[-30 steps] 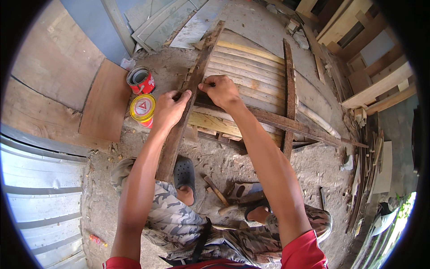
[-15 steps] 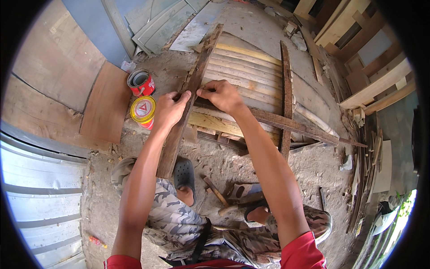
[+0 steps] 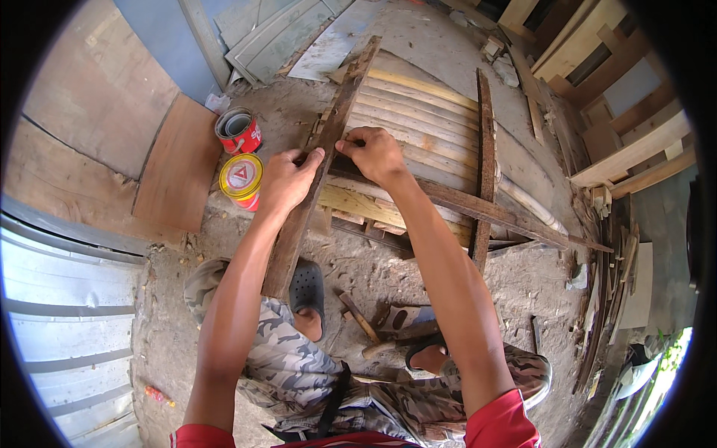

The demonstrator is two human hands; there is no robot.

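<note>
A long dark wooden plank (image 3: 340, 112) slants away from me over a stack of pale slats (image 3: 418, 142). My left hand (image 3: 290, 179) is closed at the plank's left edge, its thumb lying on the top face. On the opposite edge my right hand (image 3: 375, 155) is closed in a pinch, thumb tip against the wood. Whatever sits between those right fingers is hidden or too small to make out. A dark crosspiece (image 3: 478, 201) runs from under the plank to the right, meeting a second dark upright plank (image 3: 485, 142).
Left of the plank stand an open red paint can (image 3: 239, 133) and a can with a yellow-rimmed lid (image 3: 241, 178). Between my feet lie a hammer (image 3: 388, 346) and a wooden-handled tool (image 3: 358, 317). Wooden frames (image 3: 627, 149) lean at the right, plywood (image 3: 175, 168) at the left.
The right hand has shifted slightly up and to the right along the plank's edge. The left hand keeps about the same place on the plank. The view has tilted a little.
</note>
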